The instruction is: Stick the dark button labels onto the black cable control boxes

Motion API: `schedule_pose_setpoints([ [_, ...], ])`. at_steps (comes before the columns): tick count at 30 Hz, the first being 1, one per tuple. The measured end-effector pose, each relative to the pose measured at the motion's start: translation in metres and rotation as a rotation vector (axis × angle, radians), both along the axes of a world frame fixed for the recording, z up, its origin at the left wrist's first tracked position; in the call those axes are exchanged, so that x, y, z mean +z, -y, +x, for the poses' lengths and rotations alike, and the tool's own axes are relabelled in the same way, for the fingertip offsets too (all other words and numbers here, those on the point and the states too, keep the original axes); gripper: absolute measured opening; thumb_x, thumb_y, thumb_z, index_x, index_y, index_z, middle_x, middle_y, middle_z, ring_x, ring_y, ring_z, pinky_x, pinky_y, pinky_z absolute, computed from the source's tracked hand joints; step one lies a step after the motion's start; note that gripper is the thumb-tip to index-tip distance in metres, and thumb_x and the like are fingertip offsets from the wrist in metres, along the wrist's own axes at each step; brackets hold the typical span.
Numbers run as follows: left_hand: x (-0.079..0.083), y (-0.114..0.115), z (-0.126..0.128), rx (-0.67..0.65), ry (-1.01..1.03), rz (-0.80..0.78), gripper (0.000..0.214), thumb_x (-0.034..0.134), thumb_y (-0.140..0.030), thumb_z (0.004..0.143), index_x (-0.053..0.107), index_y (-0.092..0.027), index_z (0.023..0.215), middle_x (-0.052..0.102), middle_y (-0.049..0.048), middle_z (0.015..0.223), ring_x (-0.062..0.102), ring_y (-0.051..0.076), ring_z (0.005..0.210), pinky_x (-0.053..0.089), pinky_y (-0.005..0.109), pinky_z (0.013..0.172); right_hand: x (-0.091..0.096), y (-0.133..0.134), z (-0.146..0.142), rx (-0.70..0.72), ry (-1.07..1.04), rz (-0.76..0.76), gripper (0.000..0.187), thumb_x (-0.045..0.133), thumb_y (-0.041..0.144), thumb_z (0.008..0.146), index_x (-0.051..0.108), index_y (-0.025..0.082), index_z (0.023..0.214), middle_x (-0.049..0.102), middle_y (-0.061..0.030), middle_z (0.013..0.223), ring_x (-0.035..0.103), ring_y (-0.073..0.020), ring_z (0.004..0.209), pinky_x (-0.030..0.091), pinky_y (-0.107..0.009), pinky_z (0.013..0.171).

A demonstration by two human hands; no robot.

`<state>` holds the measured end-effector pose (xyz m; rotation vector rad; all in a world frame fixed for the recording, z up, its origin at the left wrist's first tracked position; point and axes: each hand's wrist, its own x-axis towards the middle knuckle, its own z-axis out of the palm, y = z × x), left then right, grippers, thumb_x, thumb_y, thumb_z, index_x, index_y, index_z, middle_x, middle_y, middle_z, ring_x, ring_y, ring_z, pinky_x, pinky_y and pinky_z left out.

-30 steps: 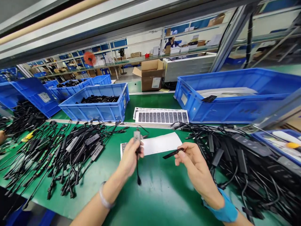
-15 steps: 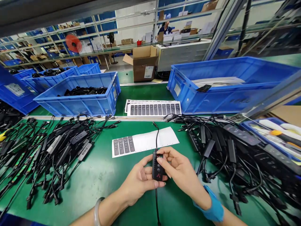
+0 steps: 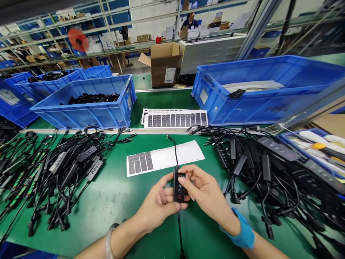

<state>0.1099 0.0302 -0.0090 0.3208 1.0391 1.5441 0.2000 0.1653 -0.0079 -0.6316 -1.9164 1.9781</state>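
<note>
My left hand (image 3: 157, 201) is wrapped round a small black inline cable controller (image 3: 175, 185), fingers behind it and thumb at its lower end. Over the controller's front lies a black button label (image 3: 180, 191) with red marks and round symbols. My right hand (image 3: 206, 189) pinches the label's upper part between thumb and fingers; whether its edge is stuck down is hidden. The controller's cable (image 3: 179, 230) runs down towards me and up across a white label sheet (image 3: 175, 154). Several grey-black labels remain at that sheet's left end.
Black cabled controllers are heaped at left (image 3: 70, 169) and right (image 3: 250, 162). Further back lie fuller label sheets (image 3: 175, 120), between a left blue crate (image 3: 83, 115) and a right blue crate (image 3: 237, 111). A tool tray (image 3: 320, 144) stands far right. Another person (image 3: 191, 23) sits in the background.
The label, earlier turned and offset to the controller's right, now lies more squarely over its front. Both hands keep their hold, and the view has tilted slightly.
</note>
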Motion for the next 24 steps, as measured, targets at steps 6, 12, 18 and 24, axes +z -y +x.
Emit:
schedule_pose_setpoints([
  [6,0.0005,-0.0001,0.0006,-0.007,-0.012,-0.017,0.078,0.08,-0.019,0.072,0.034,-0.015,0.135,0.067,0.012,0.102,0.064,0.024,0.102,0.047,0.039,0.094,0.003,0.001,-0.0003,-0.008,0.001,0.008,0.029,0.061,0.043,0.085,0.058,0.015,0.094,0.047,-0.0002,0.07,0.049,-0.0095,0.055,0.044,-0.014,0.04],
  [12,0.0,-0.0003,-0.0002,-0.001,-0.01,-0.011,0.08,0.081,-0.02,0.071,0.034,-0.016,0.135,0.066,0.0109,0.1,0.065,0.024,0.101,0.048,0.039,0.092,0.0038,0.0009,-0.0014,-0.013,0.009,0.012,0.03,0.062,0.044,0.084,0.059,0.015,0.093,0.047,-0.0006,0.07,0.049,-0.0101,0.056,0.045,-0.015,0.041],
  [18,-0.001,0.0003,-0.0003,-0.004,-0.017,0.008,0.079,0.08,-0.021,0.072,0.035,-0.017,0.136,0.066,0.0109,0.1,0.064,0.025,0.103,0.047,0.04,0.093,0.0028,0.0014,0.0,0.006,0.016,-0.016,0.033,0.062,0.047,0.085,0.059,0.016,0.095,0.047,-0.0015,0.073,0.051,-0.0113,0.059,0.048,-0.016,0.043],
  [24,-0.0001,0.0006,0.0001,-0.012,-0.025,0.021,0.079,0.079,-0.024,0.075,0.034,-0.016,0.139,0.067,0.0139,0.105,0.063,0.027,0.106,0.046,0.042,0.095,0.0035,0.0012,-0.0008,-0.008,0.011,0.03,0.032,0.061,0.046,0.085,0.059,0.015,0.094,0.046,-0.001,0.071,0.05,-0.0102,0.057,0.046,-0.015,0.041],
])
